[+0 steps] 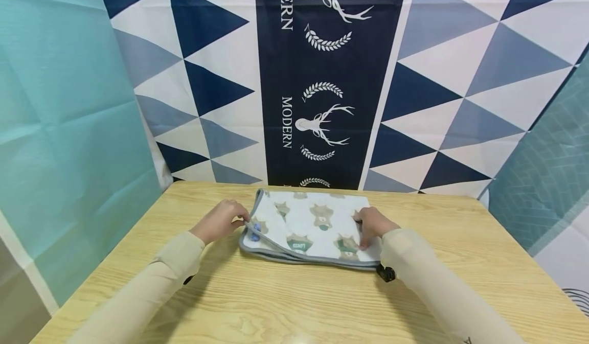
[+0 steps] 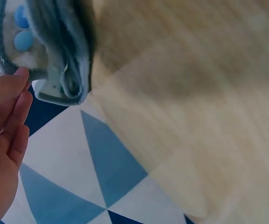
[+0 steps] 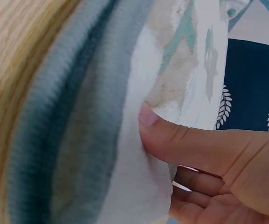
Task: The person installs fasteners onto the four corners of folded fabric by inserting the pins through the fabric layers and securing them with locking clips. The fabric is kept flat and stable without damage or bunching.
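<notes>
A folded white blanket (image 1: 294, 216) with brown bear prints and grey-blue edging lies near the back of the table. At its left end my left hand (image 1: 223, 220) pinches the edging between thumb and fingertips, lifting that corner a little. Two blue snap buttons (image 2: 23, 40) show beside the pinched edge in the left wrist view. My right hand (image 1: 376, 224) grips the blanket's right end. In the right wrist view, the thumb (image 3: 171, 140) presses on the white cloth while the other fingers lie behind it, partly hidden. Several layers of edging stack along the near side.
Under the blanket is a light wood-grain table (image 1: 285, 303). A patterned backdrop (image 1: 221, 78) with triangles and deer heads hangs right behind the table's far edge. A pale teal curtain (image 1: 73, 119) stands at the left side. A small black object (image 1: 385, 273) shows below the right cuff.
</notes>
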{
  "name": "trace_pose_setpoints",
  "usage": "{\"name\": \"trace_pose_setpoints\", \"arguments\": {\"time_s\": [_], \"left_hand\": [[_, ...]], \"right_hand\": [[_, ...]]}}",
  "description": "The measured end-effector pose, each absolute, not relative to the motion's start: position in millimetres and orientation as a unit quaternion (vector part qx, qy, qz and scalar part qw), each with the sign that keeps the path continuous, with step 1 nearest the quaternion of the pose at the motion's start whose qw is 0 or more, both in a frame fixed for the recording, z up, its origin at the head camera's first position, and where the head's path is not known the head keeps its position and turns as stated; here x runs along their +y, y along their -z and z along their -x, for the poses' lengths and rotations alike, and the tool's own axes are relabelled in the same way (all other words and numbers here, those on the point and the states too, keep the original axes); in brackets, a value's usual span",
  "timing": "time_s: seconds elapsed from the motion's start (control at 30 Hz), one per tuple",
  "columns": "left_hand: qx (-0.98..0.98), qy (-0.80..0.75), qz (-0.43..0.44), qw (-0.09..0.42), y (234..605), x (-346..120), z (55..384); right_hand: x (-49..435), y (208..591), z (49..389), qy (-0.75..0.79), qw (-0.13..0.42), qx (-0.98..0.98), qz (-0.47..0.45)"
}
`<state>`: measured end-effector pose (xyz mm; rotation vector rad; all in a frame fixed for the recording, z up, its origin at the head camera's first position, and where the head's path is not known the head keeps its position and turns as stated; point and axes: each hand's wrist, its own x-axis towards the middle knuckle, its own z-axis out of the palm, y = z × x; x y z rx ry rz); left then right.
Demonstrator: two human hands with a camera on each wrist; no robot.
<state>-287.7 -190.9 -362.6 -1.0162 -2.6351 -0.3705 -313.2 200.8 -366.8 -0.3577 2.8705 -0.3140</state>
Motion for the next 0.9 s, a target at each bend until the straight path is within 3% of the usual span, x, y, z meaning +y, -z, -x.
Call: {"name": "trace_pose_setpoints", "arguments": {"time_s": [0.5,0.9], "left_hand": [[-0.913,0.149,0.332,0.183,375,-190,285],[-0.913,0.142,0.344,0.164,388,-186,279]], "right_hand": [[224,372,330,0.110,0.103,0.978,0.142],[231,383,324,0.099,0.054,0.974,0.195]]}}
